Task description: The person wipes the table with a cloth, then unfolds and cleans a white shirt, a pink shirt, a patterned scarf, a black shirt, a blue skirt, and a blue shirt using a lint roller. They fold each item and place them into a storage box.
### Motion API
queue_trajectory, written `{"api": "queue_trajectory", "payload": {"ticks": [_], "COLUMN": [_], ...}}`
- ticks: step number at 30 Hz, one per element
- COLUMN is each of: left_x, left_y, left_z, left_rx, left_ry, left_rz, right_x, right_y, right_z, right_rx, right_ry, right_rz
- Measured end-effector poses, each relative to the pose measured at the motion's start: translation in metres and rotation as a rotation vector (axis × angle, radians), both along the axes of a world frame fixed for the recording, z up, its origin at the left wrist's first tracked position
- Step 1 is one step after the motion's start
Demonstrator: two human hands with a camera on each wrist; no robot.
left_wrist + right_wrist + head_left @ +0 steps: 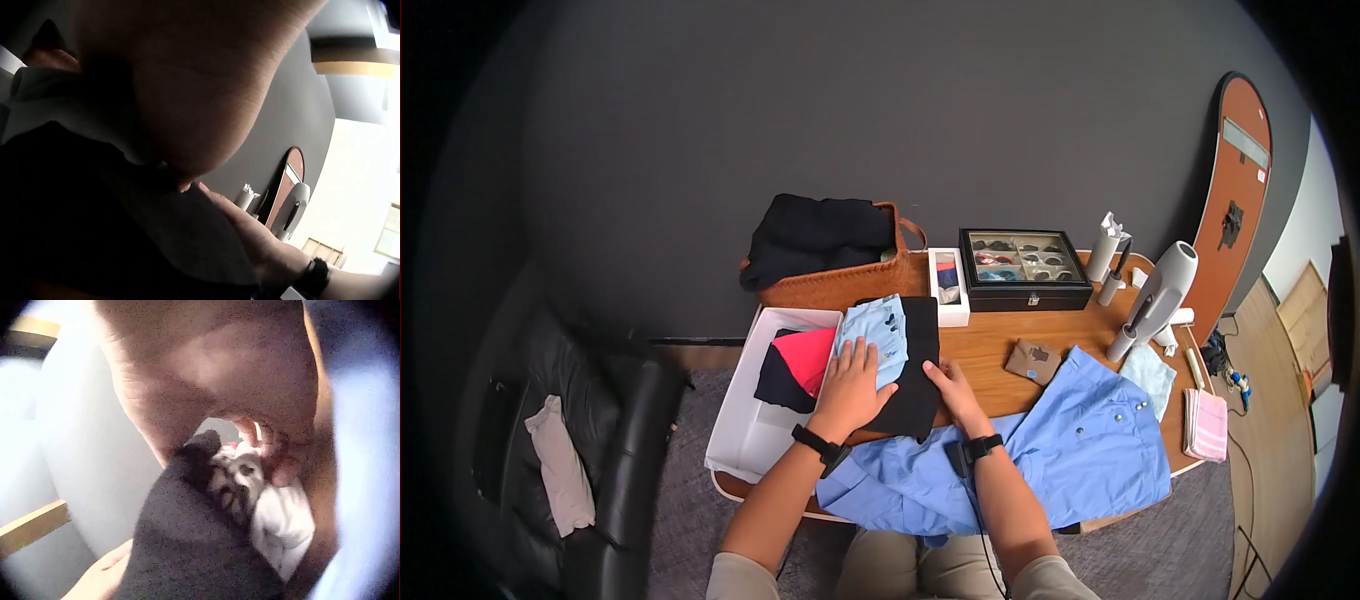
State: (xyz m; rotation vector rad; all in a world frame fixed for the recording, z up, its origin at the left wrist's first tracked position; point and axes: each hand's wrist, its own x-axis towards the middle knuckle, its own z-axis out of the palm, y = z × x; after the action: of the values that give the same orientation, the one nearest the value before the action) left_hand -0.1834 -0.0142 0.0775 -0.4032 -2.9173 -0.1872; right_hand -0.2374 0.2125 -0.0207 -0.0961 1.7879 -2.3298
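A folded light-blue garment [876, 330] with dark printed marks lies on a folded black garment [921, 395] at the front left of the table. My left hand [852, 393] rests on the light-blue one, fingers stretched forward. At the black garment's right edge, my right hand [956, 398] pinches the fabric, its thumb on top and the fingers mostly hidden in the head view. The right wrist view shows dark cloth [181, 531] rising between thumb and fingers. Left of my hands, a white box [745, 425] holds a pink cloth [808, 358] and a dark cloth [778, 384].
A blue button-up garment [1090, 440] spreads along the table's front edge. Behind stand a brown basket [830, 288] heaped with black fabric, a slim white box [948, 312] and a black glasses case [1030, 298]. A brown folded cloth [1032, 362] and grey-white appliance [1168, 285] are to the right.
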Motion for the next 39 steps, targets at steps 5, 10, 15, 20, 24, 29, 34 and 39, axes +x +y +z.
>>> {"api": "queue_trajectory", "payload": {"ticks": [5,10,15,20,24,29,34,39], "left_x": [-0.006,-0.047,-0.061,-0.065,-0.066,-0.077,-0.088,-0.073], "left_y": [0.007,-0.016,-0.031,-0.032,-0.029,-0.031,-0.034,-0.013], "left_z": [0.008,0.027,0.014,0.040,0.034,0.036,0.046,0.065], "left_rx": [0.030,0.223,0.261,0.395,0.878,1.270,1.512,1.263], "left_ry": [-0.038,-0.285,-0.141,-0.328,-0.439,-0.610,-0.791,-0.539], "left_rz": [0.016,0.163,0.288,0.301,0.287,0.405,0.412,0.397], "right_x": [-0.004,0.003,0.000,0.000,-0.001,-0.002,0.000,-0.004], "right_y": [0.006,0.014,0.019,0.021,0.021,0.023,0.021,0.025], "right_z": [-0.029,-0.021,-0.019,-0.017,-0.020,-0.024,-0.017,-0.025], "right_rx": [-0.147,-0.289,-0.340,-0.359,-0.380,-0.310,-0.363,-0.314], "right_ry": [0.032,-0.052,-0.084,-0.124,-0.128,-0.101,-0.117,-0.115], "right_rz": [0.038,0.108,0.140,0.135,0.150,0.181,0.152,0.180]}}
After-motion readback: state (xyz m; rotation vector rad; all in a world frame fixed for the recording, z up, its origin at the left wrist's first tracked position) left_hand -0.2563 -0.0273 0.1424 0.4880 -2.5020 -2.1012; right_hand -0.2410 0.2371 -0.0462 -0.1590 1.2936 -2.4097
